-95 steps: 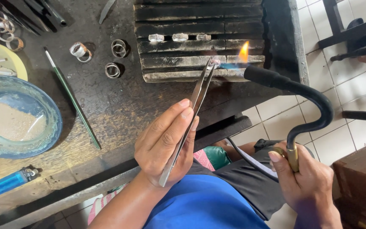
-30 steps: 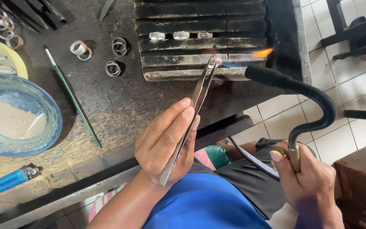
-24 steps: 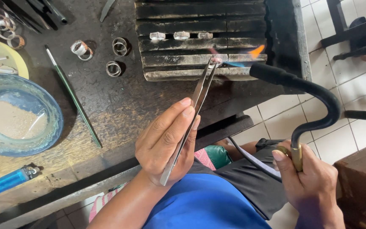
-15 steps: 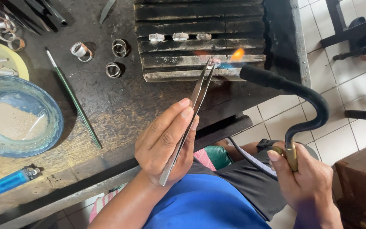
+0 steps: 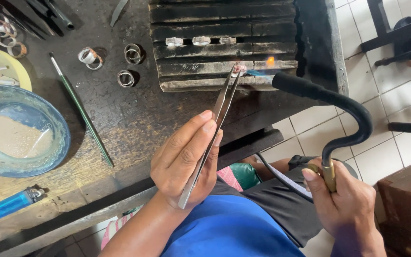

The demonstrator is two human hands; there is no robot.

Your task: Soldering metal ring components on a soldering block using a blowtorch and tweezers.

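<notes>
Torch flame on a ring held in tweezers.
Left hand [image 5: 184, 164] pinches tweezers [image 5: 210, 135] shut on the ring [image 5: 239, 70]; right hand [image 5: 346, 202] grips the torch [image 5: 331, 102] over the worktop [image 5: 119, 119].

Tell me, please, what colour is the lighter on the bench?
Blue, with a silver metal top; the lighter shows in the head view.

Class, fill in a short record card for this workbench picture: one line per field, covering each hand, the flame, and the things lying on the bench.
left hand: holds long metal tweezers, tips gripping a small ring
right hand: grips the curved black torch
flame: blue jet at the ring, over the charred block
on the block: three small pieces in a row
bench: loose rings, green brush, glass bowl, blue lighter
</notes>
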